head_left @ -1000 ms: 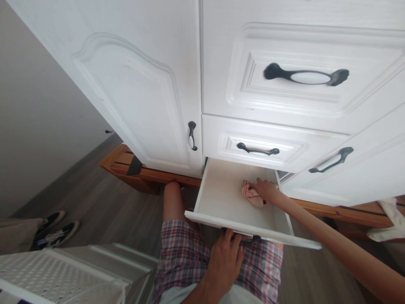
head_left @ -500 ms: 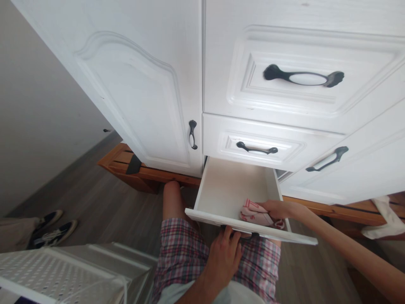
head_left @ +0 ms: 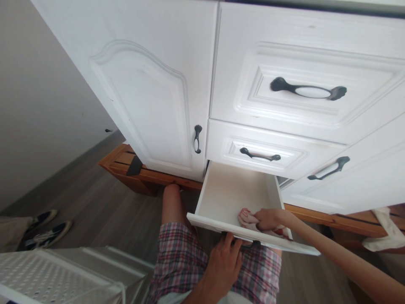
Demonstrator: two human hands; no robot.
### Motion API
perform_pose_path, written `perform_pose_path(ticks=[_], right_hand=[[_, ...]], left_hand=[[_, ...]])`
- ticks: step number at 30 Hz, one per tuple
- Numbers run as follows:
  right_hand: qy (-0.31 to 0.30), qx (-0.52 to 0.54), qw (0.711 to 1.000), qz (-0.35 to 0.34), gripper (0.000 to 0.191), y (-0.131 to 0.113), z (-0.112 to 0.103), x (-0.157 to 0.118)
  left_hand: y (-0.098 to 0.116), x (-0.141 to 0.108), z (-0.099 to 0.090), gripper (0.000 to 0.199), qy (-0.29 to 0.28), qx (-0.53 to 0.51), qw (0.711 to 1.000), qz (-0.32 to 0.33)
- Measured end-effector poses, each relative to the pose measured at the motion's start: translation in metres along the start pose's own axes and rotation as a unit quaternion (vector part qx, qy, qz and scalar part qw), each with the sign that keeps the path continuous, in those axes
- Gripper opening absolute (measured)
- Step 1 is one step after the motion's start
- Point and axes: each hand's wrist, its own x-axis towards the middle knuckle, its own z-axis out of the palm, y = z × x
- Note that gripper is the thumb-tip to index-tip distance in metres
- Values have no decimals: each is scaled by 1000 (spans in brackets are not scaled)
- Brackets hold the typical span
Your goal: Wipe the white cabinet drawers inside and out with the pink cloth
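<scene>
The bottom drawer (head_left: 234, 190) of the white cabinet is pulled out. My left hand (head_left: 224, 259) has its fingers hooked on the dark handle (head_left: 251, 244) of the drawer front. Inside the drawer, at its front right, lies a folded pink-and-white cloth (head_left: 247, 219) with red markings. My right hand (head_left: 268, 219) reaches in from the right and grips the cloth, its fingertips partly hidden against the fabric and behind the drawer front.
A closed door (head_left: 142, 105) and closed drawers (head_left: 256, 158) surround the open one. A white perforated basket (head_left: 41, 274) stands at the lower left, near another person's shoes (head_left: 47, 234). White fabric (head_left: 386, 232) hangs over the wooden base at right.
The camera view has shifted slightly, so the cabinet appears lower. My right hand has moved further over the cloth, which now looks more bunched and pressed down. My left hand stays on the handle.
</scene>
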Motion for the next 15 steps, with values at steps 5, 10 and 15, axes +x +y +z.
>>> perform_pose_path(ticks=[5,10,15], right_hand=[[40,89,989,-110,46,-62,-31,36],[75,159,969,-171,43,-114,-56,61],[78,259,939,-213,44,-105,-47,53]], left_hand=[[-2,0,5,44,-9,-1,1000,1],[-8,-2,9,48,10,-27,999,16],[-8,-4,11,53,24,-48,998,12]])
